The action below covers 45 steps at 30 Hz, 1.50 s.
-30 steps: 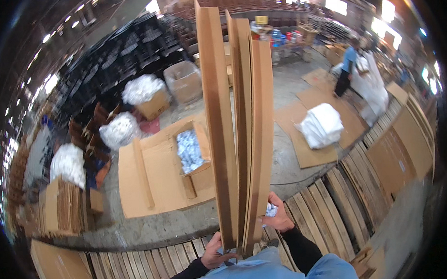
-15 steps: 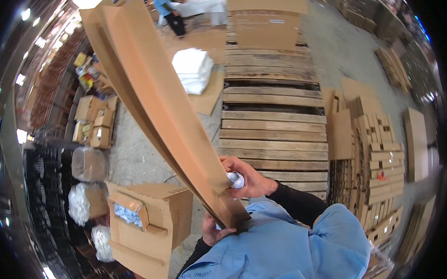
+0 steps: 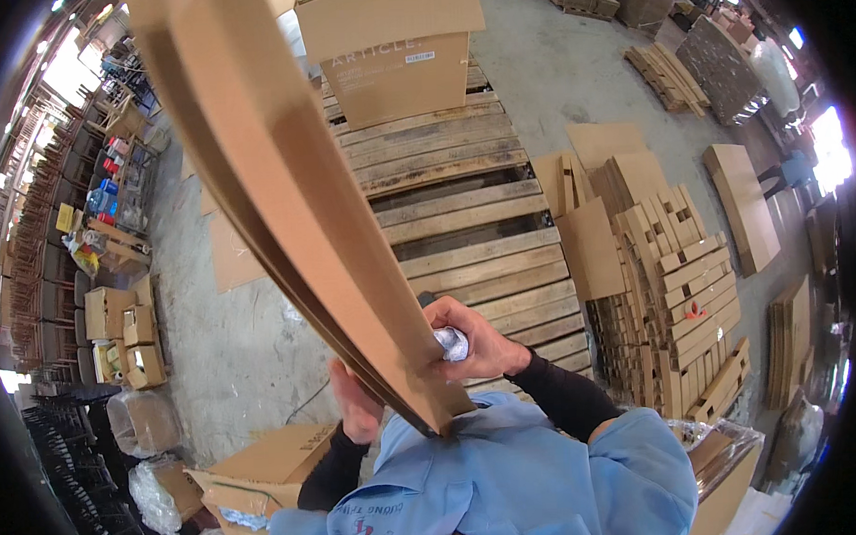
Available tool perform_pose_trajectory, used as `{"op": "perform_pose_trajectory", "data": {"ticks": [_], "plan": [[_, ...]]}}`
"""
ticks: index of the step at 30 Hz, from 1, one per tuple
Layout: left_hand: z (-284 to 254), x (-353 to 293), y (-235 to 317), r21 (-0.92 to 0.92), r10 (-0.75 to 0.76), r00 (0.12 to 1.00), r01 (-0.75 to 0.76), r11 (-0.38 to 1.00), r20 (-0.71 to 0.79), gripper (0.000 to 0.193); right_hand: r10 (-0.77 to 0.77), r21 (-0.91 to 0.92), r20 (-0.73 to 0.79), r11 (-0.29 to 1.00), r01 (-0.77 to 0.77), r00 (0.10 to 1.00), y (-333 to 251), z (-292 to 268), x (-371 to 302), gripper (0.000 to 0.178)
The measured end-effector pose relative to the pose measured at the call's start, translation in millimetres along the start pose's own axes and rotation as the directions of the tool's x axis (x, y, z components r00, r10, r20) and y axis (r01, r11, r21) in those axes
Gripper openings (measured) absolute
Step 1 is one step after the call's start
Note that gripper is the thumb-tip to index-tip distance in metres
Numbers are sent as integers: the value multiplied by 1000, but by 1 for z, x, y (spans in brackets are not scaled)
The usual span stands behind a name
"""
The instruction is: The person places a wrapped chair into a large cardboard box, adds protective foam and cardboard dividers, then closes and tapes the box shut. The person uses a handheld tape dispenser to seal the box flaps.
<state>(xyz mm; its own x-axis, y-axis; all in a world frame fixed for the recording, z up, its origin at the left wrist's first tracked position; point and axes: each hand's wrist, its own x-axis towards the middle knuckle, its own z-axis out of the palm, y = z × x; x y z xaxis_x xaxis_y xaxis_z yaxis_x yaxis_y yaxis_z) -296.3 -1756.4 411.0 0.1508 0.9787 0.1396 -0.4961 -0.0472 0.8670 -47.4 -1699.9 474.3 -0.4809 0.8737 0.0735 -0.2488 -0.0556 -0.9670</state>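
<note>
Long brown folded-cardboard strips (image 3: 298, 178) slant away forward-left from the right hand (image 3: 487, 341), which pinches their lower right edge and a crumpled white-blue wad (image 3: 451, 344), the left hand (image 3: 359, 409) just beside their left edge, its grip unclear.

A platform of worn wooden slats (image 3: 489, 256), with dark gaps between some boards, carries a large cardboard box (image 3: 402, 75) upright at its far end. The grey concrete floor (image 3: 219, 355) bears a flat cardboard sheet (image 3: 234, 255) and small open cartons (image 3: 128, 325) to the left; to the right lie a long pale carton (image 3: 742, 209) and stacked slotted cardboard pieces (image 3: 688, 287) (their base is partly hidden).
</note>
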Motion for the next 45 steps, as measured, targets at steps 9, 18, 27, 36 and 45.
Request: {"op": "perform_pose_trajectory", "data": {"ticks": [9,18,27,36,45], "plan": [[40,289,64,15,-118,970,124,992,-213,61,-263,-531,-34,822,206,964,-80,-77,182,55],[-34,431,38,490,205,948,-63,869,-242,33,215,462,-659,872,162,721,-41,-206,290,33],[-152,571,-2,970,620,784,-145,197,-9,21,457,775,-507,613,155,731,8,-446,424,21],[-195,680,11,978,597,795,23,-205,107,31,269,763,-464,605,227,844,-74,-623,670,27],[-187,867,29,437,415,753,-188,880,-511,63,82,637,-429,734,237,900,-155,-764,909,31]]}}
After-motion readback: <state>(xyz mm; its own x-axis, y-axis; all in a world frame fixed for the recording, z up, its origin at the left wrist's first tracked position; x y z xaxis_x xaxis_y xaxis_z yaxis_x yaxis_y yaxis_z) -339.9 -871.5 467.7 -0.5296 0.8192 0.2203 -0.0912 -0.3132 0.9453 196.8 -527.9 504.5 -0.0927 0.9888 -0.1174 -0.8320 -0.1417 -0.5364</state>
